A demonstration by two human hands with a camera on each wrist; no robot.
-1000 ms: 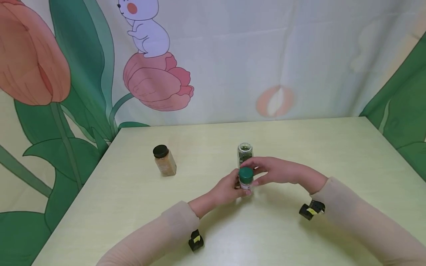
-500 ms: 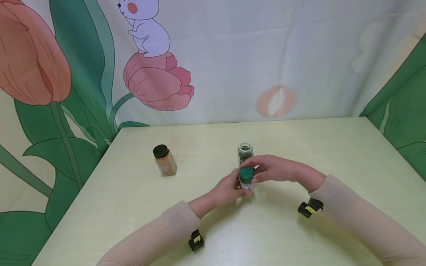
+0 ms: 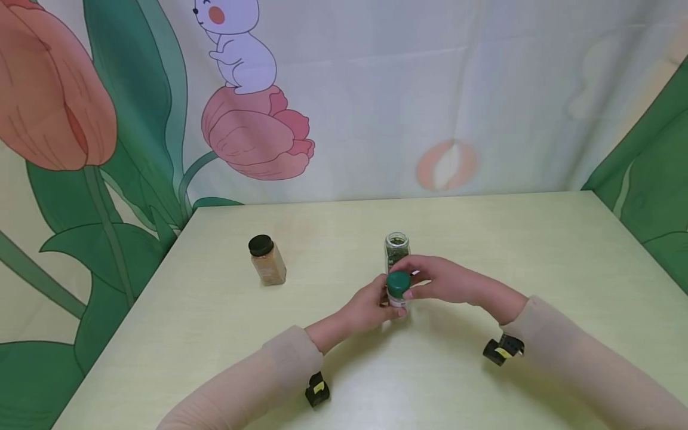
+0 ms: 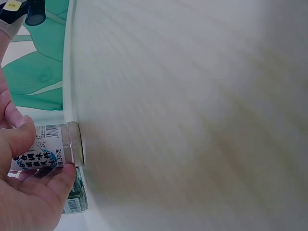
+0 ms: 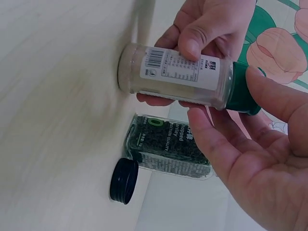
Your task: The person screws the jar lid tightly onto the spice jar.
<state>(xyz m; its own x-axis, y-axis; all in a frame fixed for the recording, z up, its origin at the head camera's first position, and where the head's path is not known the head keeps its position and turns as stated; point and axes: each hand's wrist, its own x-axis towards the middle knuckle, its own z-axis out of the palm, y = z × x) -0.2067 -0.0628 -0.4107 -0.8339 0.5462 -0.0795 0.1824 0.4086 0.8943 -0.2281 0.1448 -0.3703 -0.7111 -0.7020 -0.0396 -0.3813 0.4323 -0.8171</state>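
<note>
A clear spice jar (image 5: 180, 72) of pale powder, with a white label, stands upright, its base right at the tabletop. My left hand (image 3: 357, 310) grips the jar's body, thumb across the label. On its green lid (image 3: 398, 283) my right hand (image 3: 457, 280) has its thumb at the front and its fingers curled round the far side. Just behind is an uncapped glass jar of chopped parsley (image 3: 396, 246), partly hidden by my right hand in the head view. Its dried green flakes show through the glass in the right wrist view.
Beside the parsley jar lies a black cap (image 5: 123, 180), hidden in the head view. Farther left on the pale table (image 3: 188, 334) stands a black-capped jar of tan powder (image 3: 267, 263). A printed curtain (image 3: 365, 119) hangs behind the table.
My right hand has risen a little and then dropped back, its thumb shifting left across the front of the green lid. The left hand and the jars stay in place.
</note>
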